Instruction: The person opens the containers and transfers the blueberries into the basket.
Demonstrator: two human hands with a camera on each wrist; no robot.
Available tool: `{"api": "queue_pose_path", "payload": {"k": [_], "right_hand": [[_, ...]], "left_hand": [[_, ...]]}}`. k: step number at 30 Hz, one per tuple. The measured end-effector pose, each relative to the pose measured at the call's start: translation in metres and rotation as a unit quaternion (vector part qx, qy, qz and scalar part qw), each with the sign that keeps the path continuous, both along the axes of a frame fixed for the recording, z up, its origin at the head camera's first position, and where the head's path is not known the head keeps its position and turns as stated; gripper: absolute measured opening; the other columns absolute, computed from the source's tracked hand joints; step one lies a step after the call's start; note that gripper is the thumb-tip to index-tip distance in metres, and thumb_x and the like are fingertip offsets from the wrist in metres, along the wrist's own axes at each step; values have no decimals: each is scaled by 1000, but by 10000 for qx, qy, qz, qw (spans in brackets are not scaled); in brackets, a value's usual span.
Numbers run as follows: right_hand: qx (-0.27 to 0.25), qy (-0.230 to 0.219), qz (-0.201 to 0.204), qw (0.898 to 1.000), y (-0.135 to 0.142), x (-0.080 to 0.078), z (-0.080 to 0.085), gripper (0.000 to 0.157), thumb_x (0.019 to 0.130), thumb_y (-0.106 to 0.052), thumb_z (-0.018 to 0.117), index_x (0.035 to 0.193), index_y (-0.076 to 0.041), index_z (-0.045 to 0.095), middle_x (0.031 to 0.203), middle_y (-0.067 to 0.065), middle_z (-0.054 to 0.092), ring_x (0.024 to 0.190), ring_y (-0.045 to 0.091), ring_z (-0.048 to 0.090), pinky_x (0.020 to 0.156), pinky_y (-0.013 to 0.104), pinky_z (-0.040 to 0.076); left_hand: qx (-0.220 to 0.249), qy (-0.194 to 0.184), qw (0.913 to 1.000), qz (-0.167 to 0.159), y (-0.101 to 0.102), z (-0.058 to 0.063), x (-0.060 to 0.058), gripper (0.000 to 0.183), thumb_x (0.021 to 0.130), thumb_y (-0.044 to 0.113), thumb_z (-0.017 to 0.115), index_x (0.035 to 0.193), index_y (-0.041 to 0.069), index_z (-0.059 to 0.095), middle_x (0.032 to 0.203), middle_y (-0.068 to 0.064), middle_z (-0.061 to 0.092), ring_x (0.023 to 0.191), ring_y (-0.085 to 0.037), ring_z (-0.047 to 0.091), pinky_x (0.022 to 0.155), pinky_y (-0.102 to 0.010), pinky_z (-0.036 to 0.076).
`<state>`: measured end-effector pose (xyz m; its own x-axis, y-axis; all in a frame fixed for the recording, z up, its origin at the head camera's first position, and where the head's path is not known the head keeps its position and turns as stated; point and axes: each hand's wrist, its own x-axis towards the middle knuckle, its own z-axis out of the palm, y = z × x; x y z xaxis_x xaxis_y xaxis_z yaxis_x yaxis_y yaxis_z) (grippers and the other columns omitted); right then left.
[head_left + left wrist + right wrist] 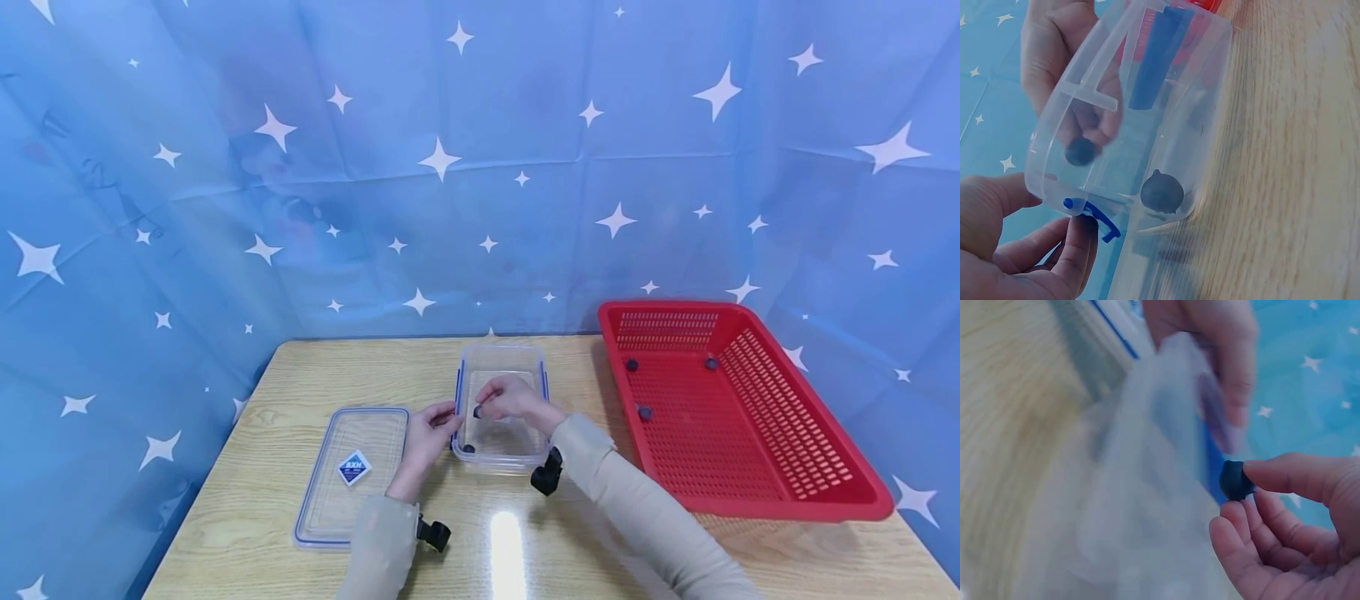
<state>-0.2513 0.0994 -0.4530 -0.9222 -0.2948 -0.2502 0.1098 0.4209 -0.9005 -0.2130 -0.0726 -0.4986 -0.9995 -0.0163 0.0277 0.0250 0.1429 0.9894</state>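
Observation:
A clear plastic food box (504,460) with blue side latches stands uncovered on the table. Between thumb and fingertips, my right hand (516,398) pinches a small dark round ball (1235,480) over the box's opening. A second dark ball (1162,191), with a short nub on it, lies on the box floor at the near left corner. At the box's left side my left hand (429,435) holds the rim, thumb on top and fingers below by a hanging blue latch (1099,219).
A clear lid (318,508) with a blue edge and a diamond label lies left of the box, partly under the left forearm. On the right stands a red plastic basket (720,450) with three dark balls inside. A blue star-patterned curtain (517,125) hangs behind the table.

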Motion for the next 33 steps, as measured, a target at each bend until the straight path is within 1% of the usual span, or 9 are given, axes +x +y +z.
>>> {"api": "queue_pose_path", "payload": {"k": [5,8,13,16,19,23,27,29,33], "right_hand": [[-78,-66,-63,9999,13,-5,16,27,78,-1,69,102,7,60,85,6,62,76,14,59,76,34,53],[-159,-36,-30,9999,21,-6,23,27,80,-1,68,104,8,59,85,7,61,77,14,59,78,36,53],[-364,206,73,9991,37,-4,35,28,82,-1,66,106,10,58,88,8,62,78,13,59,76,31,53],[-383,298,121,9988,50,-2,44,30,83,-3,65,108,10,56,89,7,61,79,13,59,75,27,52],[-539,325,121,9979,65,-1,51,32,83,-3,64,110,11,54,88,6,60,78,12,58,74,25,51],[-759,335,-134,9965,86,0,58,32,84,-2,64,111,11,53,89,5,60,80,12,58,75,25,52],[-494,427,-469,9968,111,3,65,34,86,-8,66,115,7,55,97,9,61,86,15,59,80,27,52],[-347,490,-565,9966,124,5,67,36,87,-11,66,118,4,55,103,13,61,90,19,60,82,29,51],[-327,488,-797,9951,151,11,72,40,87,-18,67,120,1,53,110,13,59,95,21,60,84,30,51]], "left_hand": [[29,18,10000,-17,0,0,0,31,84,0,65,110,-16,59,99,-28,64,91,-30,62,68,-16,47],[-26,-12,10000,6,0,1,-1,31,84,1,65,110,-15,60,99,-27,64,90,-28,62,69,-17,48],[-120,-46,9999,41,0,1,-1,30,84,1,66,110,-13,61,99,-24,65,88,-22,62,71,-17,48],[-116,-45,9999,51,0,0,-1,30,83,0,66,109,-13,61,98,-23,65,87,-22,61,71,-18,48],[-132,-53,9999,60,0,0,0,30,83,0,66,109,-12,61,98,-22,65,88,-23,61,72,-19,49],[-164,-53,9998,76,0,1,0,29,84,1,66,110,-12,61,97,-21,65,89,-25,61,73,-21,50],[-138,-100,9998,91,1,1,0,29,84,1,65,110,-11,62,97,-20,65,90,-25,61,73,-19,49],[-144,-110,9998,90,1,1,1,29,84,1,65,109,-11,62,97,-19,66,90,-25,61,72,-19,48],[-163,-90,9998,82,1,2,1,28,84,1,65,109,-11,62,96,-19,66,88,-24,61,71,-18,48]]}}
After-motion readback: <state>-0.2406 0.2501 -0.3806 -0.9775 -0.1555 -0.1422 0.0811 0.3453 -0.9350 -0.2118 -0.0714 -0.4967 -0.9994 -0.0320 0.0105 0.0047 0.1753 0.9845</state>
